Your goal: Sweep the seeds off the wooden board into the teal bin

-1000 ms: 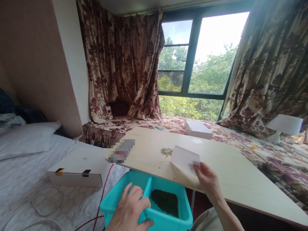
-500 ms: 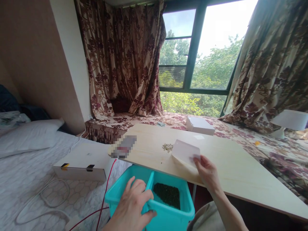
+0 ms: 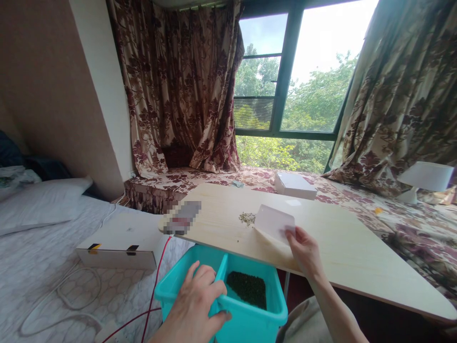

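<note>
My left hand (image 3: 203,297) is closed over the near edge and divider of a turquoise two-compartment bin (image 3: 257,318), held below the table's edge. A heap of dark green grains (image 3: 248,288) lies in its right compartment; my hand partly covers the left one. Between the thumb and fingers of my right hand (image 3: 303,250) is a thin, whitish flat sheet (image 3: 274,221), tilted with its left edge close to the tabletop. Just left of that edge is a small pile of pale greenish-brown grains (image 3: 247,218). A single dark grain lies nearer the table's front edge.
The pale wooden table (image 3: 350,252) spans the middle and right. A pixelated phone-like object (image 3: 182,218) with a red cable lies at its left end. A white box (image 3: 119,240) rests on the bed; another white box (image 3: 295,185) and a lamp (image 3: 426,176) stand by the window.
The view has shifted slightly. Both hands keep their holds, and the sheet, bin and grains look nearly the same as before.
</note>
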`<act>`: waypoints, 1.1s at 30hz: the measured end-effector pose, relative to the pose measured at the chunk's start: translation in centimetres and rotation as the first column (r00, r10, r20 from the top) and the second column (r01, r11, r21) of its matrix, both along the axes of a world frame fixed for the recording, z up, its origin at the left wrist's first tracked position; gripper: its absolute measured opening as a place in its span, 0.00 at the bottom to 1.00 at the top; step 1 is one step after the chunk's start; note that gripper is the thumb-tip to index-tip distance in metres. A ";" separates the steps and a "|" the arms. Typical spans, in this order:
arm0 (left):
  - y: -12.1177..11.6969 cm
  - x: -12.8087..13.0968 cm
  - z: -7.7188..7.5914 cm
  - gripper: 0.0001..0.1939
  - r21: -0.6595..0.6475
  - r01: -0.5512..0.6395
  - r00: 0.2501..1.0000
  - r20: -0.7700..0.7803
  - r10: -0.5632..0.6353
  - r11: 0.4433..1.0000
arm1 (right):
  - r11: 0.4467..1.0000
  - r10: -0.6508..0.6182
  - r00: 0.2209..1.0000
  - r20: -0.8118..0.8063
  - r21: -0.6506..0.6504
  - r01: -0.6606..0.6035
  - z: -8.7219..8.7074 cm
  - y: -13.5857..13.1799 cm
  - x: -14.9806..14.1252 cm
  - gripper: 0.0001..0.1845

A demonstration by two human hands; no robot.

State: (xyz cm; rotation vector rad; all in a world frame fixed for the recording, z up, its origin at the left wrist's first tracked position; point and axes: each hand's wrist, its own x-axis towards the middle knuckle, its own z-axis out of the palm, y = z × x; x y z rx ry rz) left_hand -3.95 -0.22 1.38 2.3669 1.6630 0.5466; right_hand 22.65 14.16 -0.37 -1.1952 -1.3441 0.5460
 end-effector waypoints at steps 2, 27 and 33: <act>0.0 0.0 -0.1 0.10 0.007 -0.001 1.000 0.000 0.001 1.000 | 1.000 0.001 1.000 -0.006 0.003 -0.001 -0.1 0.2 0.0 0.17; -0.7 -3.5 1.1 0.08 0.004 -0.029 0.999 0.019 0.029 1.000 | 0.930 0.344 0.932 -0.112 -0.098 -0.355 0.0 0.0 -3.3 0.22; -0.8 -3.8 1.6 0.08 -0.022 -0.033 0.999 0.012 0.034 0.999 | 0.862 0.466 0.872 -0.149 -0.146 -0.485 0.7 -1.7 -3.3 0.20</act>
